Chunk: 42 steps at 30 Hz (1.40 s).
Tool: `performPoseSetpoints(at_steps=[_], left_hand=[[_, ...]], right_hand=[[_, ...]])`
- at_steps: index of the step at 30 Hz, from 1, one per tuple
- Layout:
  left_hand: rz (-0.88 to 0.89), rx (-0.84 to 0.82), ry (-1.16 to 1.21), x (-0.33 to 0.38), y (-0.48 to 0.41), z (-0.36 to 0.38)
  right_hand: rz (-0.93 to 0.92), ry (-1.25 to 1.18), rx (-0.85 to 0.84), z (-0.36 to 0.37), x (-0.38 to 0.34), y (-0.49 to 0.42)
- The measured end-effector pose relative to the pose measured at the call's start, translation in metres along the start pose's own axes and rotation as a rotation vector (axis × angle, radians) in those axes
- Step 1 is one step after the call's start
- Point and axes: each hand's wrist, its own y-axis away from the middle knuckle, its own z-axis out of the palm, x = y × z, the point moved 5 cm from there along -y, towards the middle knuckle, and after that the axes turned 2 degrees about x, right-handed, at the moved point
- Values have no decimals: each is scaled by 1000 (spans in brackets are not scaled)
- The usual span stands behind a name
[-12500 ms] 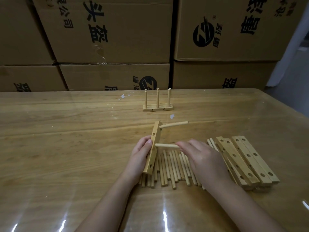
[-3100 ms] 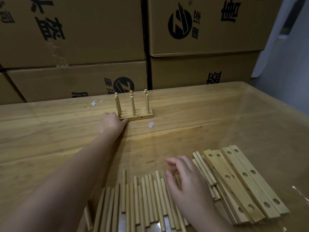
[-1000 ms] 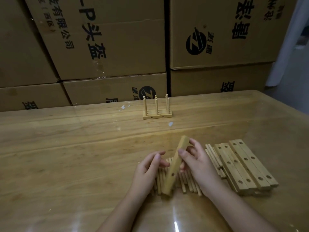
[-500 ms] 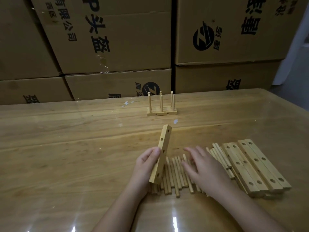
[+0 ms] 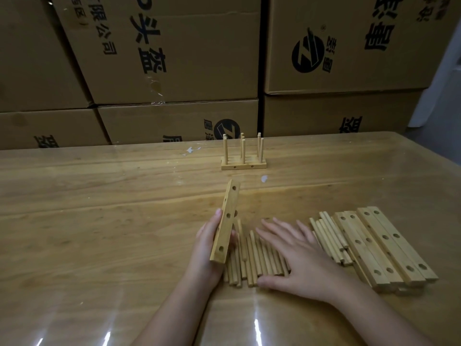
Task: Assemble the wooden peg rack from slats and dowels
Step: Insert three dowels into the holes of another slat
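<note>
My left hand (image 5: 208, 242) grips a wooden slat (image 5: 225, 224) with several holes and holds it on edge, tilted away from me. Beside it lies a row of loose dowels (image 5: 257, 258). My right hand (image 5: 294, 255) rests flat on those dowels with its fingers spread and straight. To the right is a stack of drilled slats (image 5: 381, 245), with a few more dowels (image 5: 329, 236) against its left side. A finished peg rack (image 5: 243, 158) with upright dowels stands farther back on the table.
The wooden table (image 5: 99, 221) has a glossy surface with light glare near its front edge. Stacked cardboard boxes (image 5: 174, 58) form a wall right behind the table. A small white scrap (image 5: 264, 179) lies near the finished rack.
My right hand let go of the slat and dropped flat onto the dowels. My left hand took over the slat and raised it more upright.
</note>
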Motion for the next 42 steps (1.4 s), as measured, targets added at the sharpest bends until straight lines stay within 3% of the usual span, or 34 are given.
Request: performPoseSetpoints(at_steps=[4,13,22,27,32,36,42], left_hand=[[30,-57,-14,-1,0,5],[-19,-22,-19,-2,-1,0],[34,-41,-68,0,-1,1],[18,-43,-17,1,-1,2],[60,-101,-37,3,2,8],[89,-161,-116,4,6,11],[183,-202,-392,0,9,15]], right_hand=[[-110,96,56,5,-24,-2],[-220,-13,85,-1,-41,2],[-183,-70,62,-10,-47,6],[-6,-159,127,-14,-20,5],[178,-123,356,-30,8,3],[165,-538,654,-46,13,11],[99,-674,721,-52,3,16]])
